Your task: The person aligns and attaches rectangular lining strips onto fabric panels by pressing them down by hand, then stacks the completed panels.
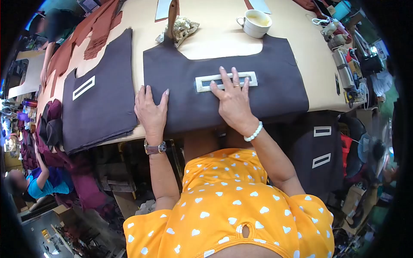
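A dark fabric piece [185, 99] with a scooped top edge lies flat on the table before me. My left hand [151, 112] rests on its left edge, thumb and fingers apart, holding nothing. On the middle of the cloth sits a white rectangular frame [203, 84] with a long slot. My right hand [234, 101] is spread over this frame, fingertips touching it and the slot; part of the frame is hidden beneath the fingers. To the left lies a stack of dark fabric pieces [105, 109], its top piece bearing a pale slotted rectangle [84, 88].
A white cup [257, 25] and a lump of pale material [185, 29] with a brush handle [172, 17] stand beyond the cloth. Dark fabric with two pale rectangles [316, 146] hangs at right. Tools [344, 64] crowd the right edge. Two other people are at left.
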### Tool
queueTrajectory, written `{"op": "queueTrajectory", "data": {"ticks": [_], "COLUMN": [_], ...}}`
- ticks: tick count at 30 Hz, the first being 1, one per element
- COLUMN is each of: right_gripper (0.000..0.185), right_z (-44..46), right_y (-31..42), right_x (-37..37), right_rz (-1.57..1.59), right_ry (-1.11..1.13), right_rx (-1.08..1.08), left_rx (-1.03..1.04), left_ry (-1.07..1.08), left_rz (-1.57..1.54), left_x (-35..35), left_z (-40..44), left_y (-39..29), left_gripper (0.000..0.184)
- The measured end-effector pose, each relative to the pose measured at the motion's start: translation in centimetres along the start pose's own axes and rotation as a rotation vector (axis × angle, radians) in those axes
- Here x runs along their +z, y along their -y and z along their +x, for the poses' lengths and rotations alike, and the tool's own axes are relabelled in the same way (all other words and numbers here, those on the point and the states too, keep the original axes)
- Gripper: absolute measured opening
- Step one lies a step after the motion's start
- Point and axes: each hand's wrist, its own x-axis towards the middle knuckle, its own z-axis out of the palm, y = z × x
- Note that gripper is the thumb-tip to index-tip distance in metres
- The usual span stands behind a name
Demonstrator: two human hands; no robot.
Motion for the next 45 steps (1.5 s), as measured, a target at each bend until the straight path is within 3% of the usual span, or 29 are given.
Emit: {"op": "queueTrajectory", "data": {"ticks": [7,10,13,15,17,19,23,25,28,32,35,36,39,41,42,43,45], "right_gripper": [0.040,0.038,0.038,0.037,0.040,0.051,0.063,0.066,0.069,0.068,0.063,0.061,0.060,0.060,0.060,0.061,0.062], "right_z": [0.4,1.4,2.3,2.2,1.5,0.4,0.0,1.0,1.7,2.0,0.8,0.2,-2.4,-5.9,-8.5,-11.1,-17.2], "right_y": [2.0,0.9,-4.0,-7.3,-13.3,-16.6,-18.0,-18.7,-20.9,-20.0,-19.7,-19.2,-19.3,-18.5,-18.9,-19.3,-21.1], "right_x": [1.0,-0.4,-2.4,-5.0,-4.8,-5.3,-7.0,-7.4,-6.4,-6.6,-6.5,-6.9,-7.8,-10.0,-10.8,-11.4,-12.6], "right_rz": [0.059,0.386,0.861,0.613,0.103,-0.175,-0.093,0.075,0.273,0.296,0.337,0.423,0.493,0.536,0.500,0.471,0.561], "right_ry": [-0.018,0.112,-0.147,-0.346,-0.452,-0.406,-0.237,-0.122,-0.209,-0.302,-0.425,-0.534,-0.778,-0.677,-0.710,-0.737,-0.698], "right_rx": [-0.134,-0.086,-0.009,0.121,0.240,0.555,0.848,0.868,0.762,0.701,0.613,0.548,0.374,0.586,0.584,0.575,0.635], "left_rx": [-0.017,-0.074,-0.099,-0.155,-0.184,-0.192,-0.327,-0.431,-0.459,-0.508,-0.295,-0.111,-0.064,0.025,0.054,-0.053,0.038], "left_ry": [-0.027,-0.060,-0.061,-0.001,0.061,0.131,0.172,0.255,0.263,0.509,0.422,0.292,0.264,0.196,0.182,0.301,0.515], "left_rz": [-0.035,-0.006,-0.010,-0.068,-0.111,-0.135,-0.515,-0.757,-1.180,-1.404,-1.392,-1.234,-1.165,-1.066,-1.072,-1.243,-1.152], "left_x": [0.4,0.7,0.9,0.2,-0.3,-0.5,-0.6,-1.0,-0.9,-1.8,-2.9,-2.4,-6.7,-9.2,-9.9,-10.9,-10.4], "left_z": [-0.4,-0.1,0.5,1.2,2.1,2.7,3.7,4.2,4.8,5.4,5.1,5.0,4.4,3.6,3.1,2.4,2.0], "left_y": [0.1,0.4,0.5,0.4,0.2,0.5,0.4,-0.1,0.1,1.3,0.5,1.0,-1.5,-3.8,-4.1,-5.3,-4.8], "left_gripper": [0.061,0.064,0.055,0.051,0.047,0.044,0.039,0.058,0.085,0.074,0.074,0.075,0.070,0.067,0.066,0.063,0.060]}}
